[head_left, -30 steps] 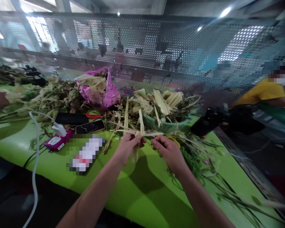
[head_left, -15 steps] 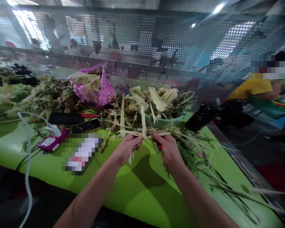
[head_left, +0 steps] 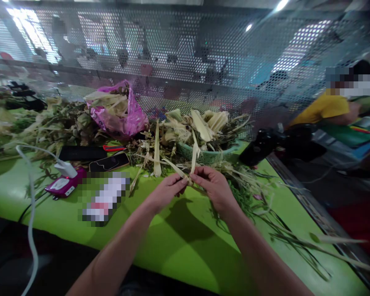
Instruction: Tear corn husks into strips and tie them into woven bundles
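The fingers of the left hand (head_left: 168, 191) and right hand (head_left: 216, 191) cover where the husk strips (head_left: 194, 159) meet. Pixelation masks a flat object (head_left: 106, 199). The white cable (head_left: 33, 238) runs off the bottom edge. Shapes behind the perforated screen (head_left: 185, 53) are too blurred to identify.

Head-worn view, forward and down.

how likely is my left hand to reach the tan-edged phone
Probably yes: mostly bare green tabletop and one dry strip lie between the left hand and the phone, though that hand is pinching pale husk.
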A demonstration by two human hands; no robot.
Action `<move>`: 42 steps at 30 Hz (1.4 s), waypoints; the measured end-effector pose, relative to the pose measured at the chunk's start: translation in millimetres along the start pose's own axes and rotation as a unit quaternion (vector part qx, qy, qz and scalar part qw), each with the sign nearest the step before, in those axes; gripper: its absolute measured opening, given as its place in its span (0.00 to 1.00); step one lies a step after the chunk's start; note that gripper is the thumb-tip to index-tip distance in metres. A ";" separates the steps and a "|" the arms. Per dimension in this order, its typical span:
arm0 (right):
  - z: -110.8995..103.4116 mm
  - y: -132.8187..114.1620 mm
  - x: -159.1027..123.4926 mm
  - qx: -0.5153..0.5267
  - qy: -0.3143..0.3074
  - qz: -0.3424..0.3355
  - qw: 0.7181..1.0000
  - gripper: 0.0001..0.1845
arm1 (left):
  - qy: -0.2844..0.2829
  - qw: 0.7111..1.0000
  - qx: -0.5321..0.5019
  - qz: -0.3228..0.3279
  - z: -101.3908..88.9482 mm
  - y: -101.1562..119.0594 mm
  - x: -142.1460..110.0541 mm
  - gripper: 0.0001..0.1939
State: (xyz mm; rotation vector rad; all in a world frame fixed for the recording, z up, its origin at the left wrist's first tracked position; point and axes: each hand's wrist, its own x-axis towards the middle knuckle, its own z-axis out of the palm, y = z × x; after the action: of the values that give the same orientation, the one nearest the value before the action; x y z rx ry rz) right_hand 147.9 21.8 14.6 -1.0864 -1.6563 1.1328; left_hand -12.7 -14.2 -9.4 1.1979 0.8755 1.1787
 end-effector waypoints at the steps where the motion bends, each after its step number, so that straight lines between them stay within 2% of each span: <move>1: 2.2 1.3 -0.2 0.032 0.004 0.012 0.999 0.11 | -0.004 1.000 -0.006 -0.001 1.4 0.4 -0.5 0.14; 5: 6.5 5.9 1.1 0.104 0.067 0.011 0.992 0.12 | -0.024 0.999 -0.026 -0.002 5.7 5.0 -0.8 0.14; 8: 3.9 6.7 2.4 0.098 0.089 0.006 0.991 0.12 | -0.042 0.999 -0.009 0.022 5.3 6.4 0.4 0.12; 10: -1.2 4.5 2.3 0.032 0.104 -0.011 0.994 0.14 | -0.044 0.998 0.016 0.038 3.8 5.1 1.0 0.10; 13: -9.9 -3.3 0.5 -0.124 0.141 -0.096 0.978 0.12 | -0.016 0.994 0.088 0.055 2.5 1.0 1.4 0.10; 15: -12.1 -8.5 -1.2 -0.209 0.115 -0.158 0.958 0.08 | -0.004 0.988 0.141 0.058 3.3 -2.6 1.7 0.09; 17: -9.9 -10.5 -2.5 -0.247 0.048 -0.181 0.951 0.06 | -0.013 0.986 0.156 0.059 5.2 -6.5 2.2 0.09; 19: -5.1 -7.9 -2.6 -0.234 0.002 -0.169 0.957 0.05 | -0.031 0.988 0.140 0.063 7.1 -10.4 2.7 0.08; 21: -0.5 -2.3 -2.0 -0.185 -0.004 -0.142 0.972 0.05 | -0.039 0.990 0.124 0.062 8.3 -13.4 3.2 0.08; 25: 3.7 4.4 -1.7 -0.121 0.023 -0.111 0.986 0.06 | -0.050 0.991 0.109 0.052 8.9 -13.7 2.5 0.06; 31: 5.1 -1.4 -4.3 -0.098 0.079 -0.103 0.987 0.08 | -0.122 0.978 0.168 0.008 11.4 -9.1 -3.0 0.11; 35: 4.8 -1.8 -3.6 -0.107 0.085 -0.105 0.985 0.09 | -0.141 0.967 0.211 -0.004 12.5 -11.6 -2.0 0.12; 37: 1.6 -3.5 -2.9 -0.127 0.092 -0.118 0.981 0.08 | -0.123 0.976 0.178 0.001 12.8 -10.9 -0.6 0.11; 40: -6.7 -9.0 -2.6 -0.148 0.105 -0.134 0.974 0.11 | -0.050 0.995 0.091 0.002 12.1 -6.5 0.5 0.14; 42: -11.6 -12.3 -3.1 -0.142 0.071 -0.101 0.982 0.14 | 0.006 0.999 0.043 -0.006 10.4 -4.0 0.6 0.16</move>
State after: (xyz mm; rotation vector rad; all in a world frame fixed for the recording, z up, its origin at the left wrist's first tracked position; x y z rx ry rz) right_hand 157.3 18.9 28.7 -1.1166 -1.8046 0.6874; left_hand -1.8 -15.8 -11.3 1.2536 0.9493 1.1506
